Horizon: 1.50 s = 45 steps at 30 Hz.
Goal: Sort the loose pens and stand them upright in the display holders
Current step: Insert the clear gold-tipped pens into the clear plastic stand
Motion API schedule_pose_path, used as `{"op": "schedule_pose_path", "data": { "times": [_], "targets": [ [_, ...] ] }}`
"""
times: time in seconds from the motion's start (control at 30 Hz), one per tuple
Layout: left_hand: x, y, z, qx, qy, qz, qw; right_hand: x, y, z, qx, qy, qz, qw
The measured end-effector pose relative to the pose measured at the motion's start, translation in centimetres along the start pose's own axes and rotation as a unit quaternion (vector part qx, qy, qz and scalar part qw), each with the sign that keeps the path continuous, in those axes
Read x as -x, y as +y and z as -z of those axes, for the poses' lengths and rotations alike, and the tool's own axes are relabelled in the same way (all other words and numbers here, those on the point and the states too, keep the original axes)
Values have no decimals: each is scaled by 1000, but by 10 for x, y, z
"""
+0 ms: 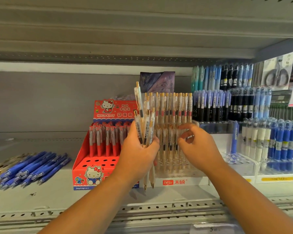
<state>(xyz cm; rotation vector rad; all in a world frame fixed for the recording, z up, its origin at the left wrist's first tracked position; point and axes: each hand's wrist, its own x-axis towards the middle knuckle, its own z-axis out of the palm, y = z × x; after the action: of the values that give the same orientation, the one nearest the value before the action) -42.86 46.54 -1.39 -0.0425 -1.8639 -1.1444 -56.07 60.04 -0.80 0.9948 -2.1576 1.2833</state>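
Far out at eight o'clock from your left hand [139, 154], the loose blue pens [32, 168] lie flat in a heap on the shelf [57, 200], barrels slanting from seven to one o'clock, not yet sorted. Next comes the red Hello Kitty display box [91, 174], its red pens upright in the back rows and its front holes unfilled. Your left hand's fingers [152, 144] are curled tight round a bundle of white-and-gold pens [145, 122], likely so it serves as a ready supply while the other hand places them. The bundle's long axis runs near vertical, with gold clickers up at twelve o'clock, fanning slightly toward eleven, and tips down at six, two poking out below your palm. At three o'clock of the bundle stands the clear hesu display holder [181, 181], already carrying rows of matching pens upright. Your right hand [198, 146] hangs in front of those rows, thumb and forefinger parted and loosely curved, holding nothing I can see. Judging by this, it is ready to pinch or straighten a pen.
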Motion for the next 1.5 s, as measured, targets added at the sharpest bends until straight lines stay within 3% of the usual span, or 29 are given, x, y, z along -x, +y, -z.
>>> {"op": "schedule_pose_path", "data": {
  "times": [0.13,0.23,0.37,0.53,0.67,0.87,0.93,1.07,1.37,1.5],
  "targets": [
    [0,0,0,8,2,-2,1000,2,-6,0,-2,28,-14,1000],
    [0,0,0,18,-2,-2,1000,6,-14,2,-88,51,34,994],
    [-3,0,0,46,-9,5,999,15,-28,4,-253,-65,78,962],
    [-5,4,-8,86,-39,12,995,14,-34,5,-356,-202,-15,912],
    [-4,7,-18,108,-71,35,991,10,-34,11,-404,-226,-41,886],
    [-1,13,-27,133,-59,53,988,7,-30,19,-477,-290,-97,824],
    [1,14,-29,137,-49,60,988,6,-28,22,-468,-288,-95,830],
    [-1,13,-31,109,-26,60,992,5,-28,22,-406,-202,-83,888],
    [-1,13,-42,51,-30,63,996,1,-25,26,-317,-132,-48,938],
    [-3,13,-43,54,-29,58,996,-1,-25,26,-335,-171,-57,925]
  ]
}}
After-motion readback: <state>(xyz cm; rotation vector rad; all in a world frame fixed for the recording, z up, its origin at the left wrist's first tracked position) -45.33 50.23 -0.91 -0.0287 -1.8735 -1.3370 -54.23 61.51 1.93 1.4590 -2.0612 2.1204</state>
